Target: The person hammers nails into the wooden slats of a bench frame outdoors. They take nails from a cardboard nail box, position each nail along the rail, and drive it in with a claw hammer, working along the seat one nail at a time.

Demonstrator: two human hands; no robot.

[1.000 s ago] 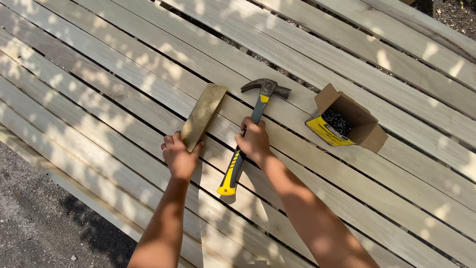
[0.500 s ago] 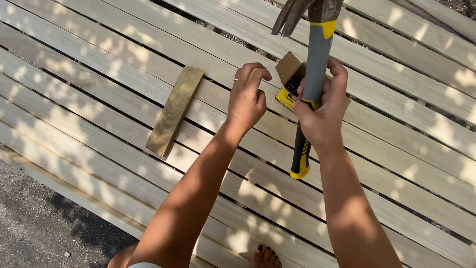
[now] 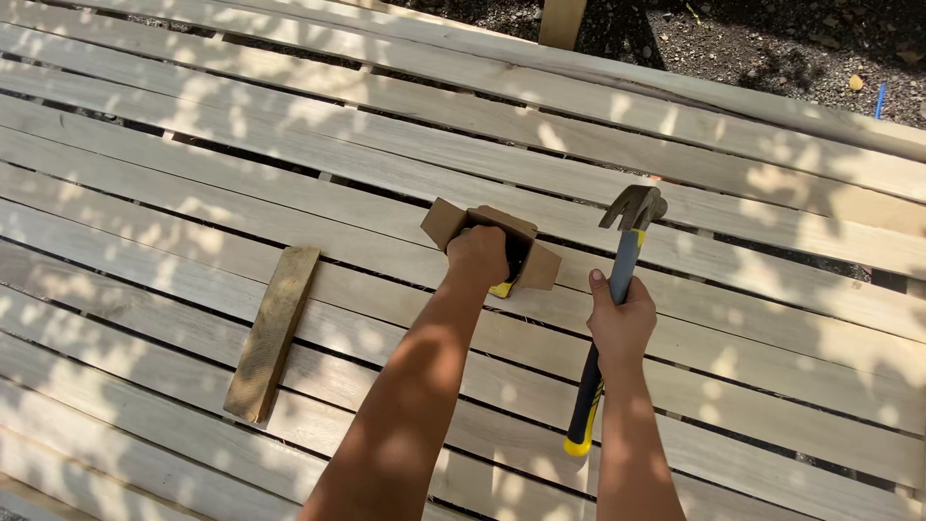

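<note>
The box (image 3: 487, 241) — small, cardboard, flaps spread open — sits mid-deck on pale slats (image 3: 289, 164) laid side by side with narrow gaps between. Bare boards lie open all around it; the far edge of the slats meets dark gravel (image 3: 772, 48) at the top. The left hand (image 3: 479, 256) is pushed into the box mouth, fingers hidden inside, so how far it is open cannot be told. Just right of the box, the right hand (image 3: 620, 323) is closed around the grip of a hammer (image 3: 617, 280) — claw head up, yellow-tipped handle end pointing down over the slats. Well to the left lies a short darker wood block (image 3: 275, 333), flat across the boards, clear of both hands.
</note>
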